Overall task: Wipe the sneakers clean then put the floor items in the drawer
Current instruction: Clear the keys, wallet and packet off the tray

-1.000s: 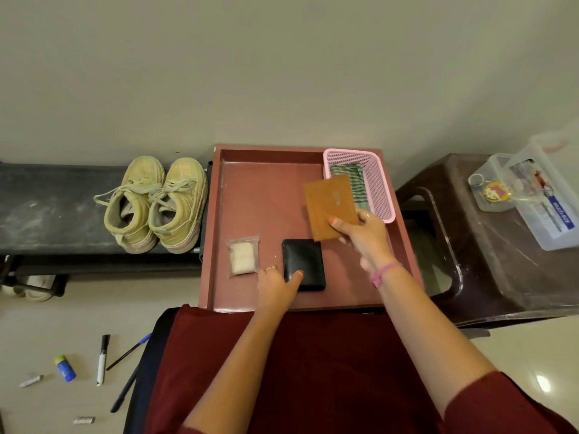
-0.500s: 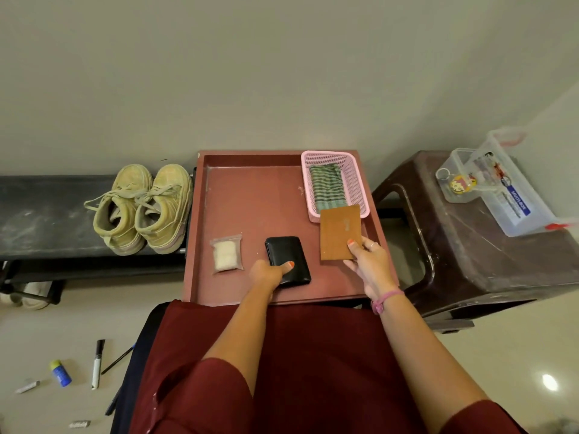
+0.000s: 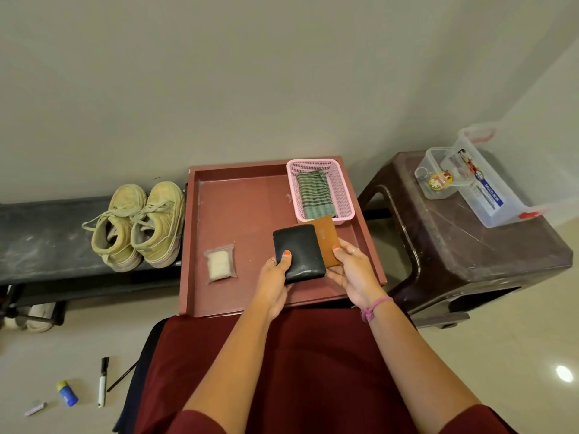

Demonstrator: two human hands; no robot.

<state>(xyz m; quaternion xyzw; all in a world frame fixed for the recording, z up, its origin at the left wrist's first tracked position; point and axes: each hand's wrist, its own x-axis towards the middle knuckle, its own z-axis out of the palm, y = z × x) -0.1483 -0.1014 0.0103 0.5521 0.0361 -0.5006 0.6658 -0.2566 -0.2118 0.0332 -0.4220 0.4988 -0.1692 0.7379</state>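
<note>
Scuffed beige lace-up sneakers [image 3: 138,225] sit on the dark bench, unwiped. Over the red wooden drawer [image 3: 247,214], left hand [image 3: 275,277] pinches a black leather wallet [image 3: 299,253]; right hand [image 3: 351,270] grips a tan leather card holder [image 3: 327,238]. Overlapping, one could slip. Floor pens [image 3: 102,382] wait.

The red drawer [image 3: 250,202] has bare floor across its upper left and middle. A pink basket [image 3: 341,195] blocks its upper right corner, and a small plastic bag [image 3: 219,264] lies at its lower left. Both hands, left [image 3: 274,280] and right [image 3: 351,270], fill the lower right with two wallets [image 3: 299,252]. Sneakers [image 3: 141,223] crowd the drawer's left wall. At lower left of the frame, open floor surrounds a marker [image 3: 102,382] and a blue tube [image 3: 67,393].
</note>
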